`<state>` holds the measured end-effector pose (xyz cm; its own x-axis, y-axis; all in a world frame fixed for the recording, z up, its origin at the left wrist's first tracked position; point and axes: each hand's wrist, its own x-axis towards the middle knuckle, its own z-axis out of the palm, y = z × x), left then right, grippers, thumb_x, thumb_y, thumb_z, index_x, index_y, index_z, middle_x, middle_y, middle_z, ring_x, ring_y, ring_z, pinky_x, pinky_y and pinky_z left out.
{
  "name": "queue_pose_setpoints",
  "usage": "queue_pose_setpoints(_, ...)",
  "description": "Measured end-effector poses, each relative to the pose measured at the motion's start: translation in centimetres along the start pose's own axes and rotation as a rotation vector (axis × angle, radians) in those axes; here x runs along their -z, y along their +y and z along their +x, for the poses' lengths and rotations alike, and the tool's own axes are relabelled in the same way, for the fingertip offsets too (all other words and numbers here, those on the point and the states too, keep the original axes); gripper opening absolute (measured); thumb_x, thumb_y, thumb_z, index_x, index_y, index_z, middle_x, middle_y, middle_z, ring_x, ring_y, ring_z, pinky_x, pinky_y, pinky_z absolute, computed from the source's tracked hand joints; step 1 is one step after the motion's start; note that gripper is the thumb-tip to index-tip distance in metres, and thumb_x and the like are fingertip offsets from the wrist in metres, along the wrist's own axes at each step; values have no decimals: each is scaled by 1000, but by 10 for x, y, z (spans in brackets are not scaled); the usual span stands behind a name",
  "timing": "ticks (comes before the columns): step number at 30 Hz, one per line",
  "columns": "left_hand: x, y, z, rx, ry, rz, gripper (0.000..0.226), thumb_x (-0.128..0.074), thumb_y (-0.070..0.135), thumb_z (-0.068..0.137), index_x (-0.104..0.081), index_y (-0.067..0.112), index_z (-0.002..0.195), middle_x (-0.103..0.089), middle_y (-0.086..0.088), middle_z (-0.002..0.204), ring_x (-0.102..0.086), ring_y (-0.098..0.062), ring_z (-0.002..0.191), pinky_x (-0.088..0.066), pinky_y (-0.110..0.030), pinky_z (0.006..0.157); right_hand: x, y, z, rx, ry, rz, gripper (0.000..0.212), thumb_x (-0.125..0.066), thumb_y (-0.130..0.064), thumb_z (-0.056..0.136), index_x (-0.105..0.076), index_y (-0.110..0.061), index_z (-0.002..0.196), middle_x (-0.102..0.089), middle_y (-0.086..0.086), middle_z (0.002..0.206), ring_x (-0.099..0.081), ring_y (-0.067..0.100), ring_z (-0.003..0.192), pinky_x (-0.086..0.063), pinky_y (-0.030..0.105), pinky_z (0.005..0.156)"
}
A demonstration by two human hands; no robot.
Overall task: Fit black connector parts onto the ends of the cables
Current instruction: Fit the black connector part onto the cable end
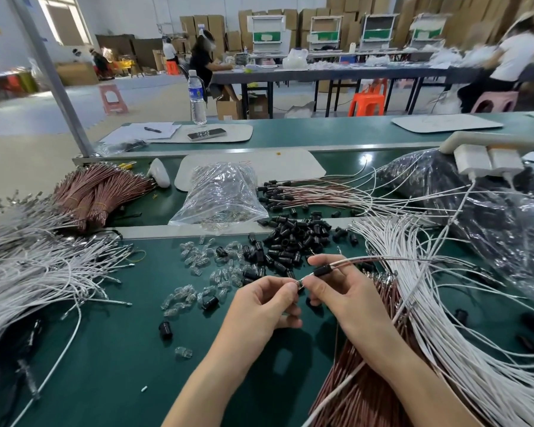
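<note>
**Hands at the cable end, over a crowded green worktop**

Both hands meet just above the green worktop (pixel 105 349), near its middle. The left hand (pixel 269 303) pinches the bare tip of a thin cable pair (pixel 383 259) between thumb and forefinger. The right hand (pixel 342 291) grips the same pair just behind it, fingers curled round the wires. A black connector (pixel 322 269) sits on the pair by the right fingertips, a little back from the tip.

Beyond the hands lies a loose pile of black connectors (pixel 290 238), with small clear bulbs (pixel 198 263) scattered to its left. A clear plastic bag (pixel 221 195) stands behind them. White cables (pixel 28 266) spread over the left side, and more white cables (pixel 444 303) fan across the right. Brown cables (pixel 358 380) lie under the right forearm, and a tied brown bundle (pixel 99 192) rests at the far left. Cables that already carry black ends (pixel 305 192) lie beside the bag. A dark plastic sack (pixel 490 217) fills the right rear, under a white power strip (pixel 487 158).

On the next worktop stand a water bottle (pixel 197 97), a phone (pixel 206 134) and a pen (pixel 152 129). The room is a large hall: stacked cardboard boxes (pixel 321 13) line the back wall, a seated person (pixel 202 60) is at a long table, and an orange stool (pixel 367 100) and a pink stool (pixel 113 98) stand on the floor.
</note>
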<state>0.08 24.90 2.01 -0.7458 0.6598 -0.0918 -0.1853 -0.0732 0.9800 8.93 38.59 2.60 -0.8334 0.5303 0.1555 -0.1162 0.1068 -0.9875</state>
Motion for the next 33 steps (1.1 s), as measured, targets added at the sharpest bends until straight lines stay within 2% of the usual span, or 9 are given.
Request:
queue_pose_setpoints(9,-1,3,-4,-46,-19,85,14,-63,17,100,-71,7,96,-68,1,75,-66,-14,72,-58,-27,68,0,-2,0,-40,9,69,25,-75,-14,89,-70,-27,109,-71,-2,74,-67,8,69,-51,14,68)
queue_pose_setpoints(15,-6,6,-6,-125,26,109,13,-59,11,101,-70,4,98,-70,0,73,-65,-14,68,-57,-26,64,-2,-3,0,-119,-56,111,24,-77,-41,75,-80,-27,94,-77,2,84,-71,10,78,-55,18,73)
queue_pose_setpoints(19,-7,4,-6,-144,42,148,12,-61,12,100,-71,6,97,-72,-2,75,-66,-13,67,-57,-26,64,-1,-2,-1,-107,-57,99,30,-76,-49,73,-80,-29,96,-78,2,87,-72,10,81,-55,19,75)
queue_pose_setpoints(23,-6,3,-8,-168,49,233,12,-63,17,100,-73,17,95,-73,-2,76,-65,-12,67,-57,-27,63,-3,-3,-1,-118,-40,99,25,-76,-45,75,-81,-28,93,-78,3,86,-73,12,80,-56,19,74)
queue_pose_setpoints(26,5,4,-9,-270,146,476,11,-61,36,100,-71,32,96,-72,13,82,-64,-1,75,-51,-18,71,-3,-4,-1,-135,3,163,20,-77,-37,76,-82,-26,92,-79,8,90,-76,17,85,-58,20,74)
queue_pose_setpoints(28,20,8,-8,-364,381,849,17,-55,42,100,-68,34,107,-68,22,93,-58,2,88,-40,-14,79,-1,-5,-1,-154,34,213,16,-76,-30,80,-82,-20,92,-78,10,93,-76,19,85,-58,20,73)
queue_pose_setpoints(29,29,10,-8,-364,494,1041,23,-53,42,101,-67,31,115,-65,20,103,-54,-2,96,-33,-18,84,0,-6,-1,-169,47,237,16,-76,-27,82,-82,-17,92,-78,11,93,-75,20,84,-58,20,73)
queue_pose_setpoints(31,42,9,-9,-243,581,1256,33,-49,41,101,-62,28,129,-61,6,120,-50,-17,110,-31,-31,92,1,-6,0,-198,64,272,17,-76,-27,81,-82,-16,93,-78,12,94,-75,19,83,-58,20,72)
queue_pose_setpoints(33,47,6,-9,-128,539,1367,37,-43,43,102,-55,33,136,-56,3,125,-48,-20,116,-32,-35,98,2,-7,1,-216,61,295,20,-77,-28,78,-82,-16,93,-78,14,95,-74,19,82,-58,20,72)
